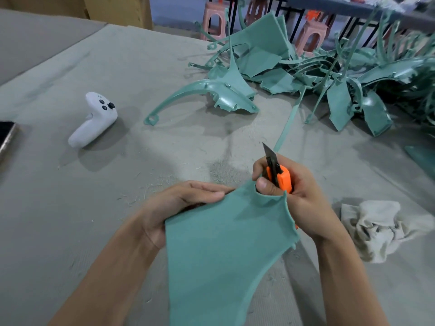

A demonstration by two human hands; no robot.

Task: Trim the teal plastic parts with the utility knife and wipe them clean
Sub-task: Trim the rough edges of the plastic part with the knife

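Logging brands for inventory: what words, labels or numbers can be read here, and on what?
None can be read.
The controller: tiny button marks, too small to read.
The knife, teal part and cloth: no print visible.

One head-worn wide-angle view looks forward and down, close over the grey table [70, 231].

This looks like a workshop or small factory finishing bench. A wide table [70, 208] is covered in grey cloth and littered with pale shavings [133, 201]. Moulded teal plastic parts [329, 74] are heaped at its far side. Beyond stand what seem to be pink plastic stools [312, 35], blurred.
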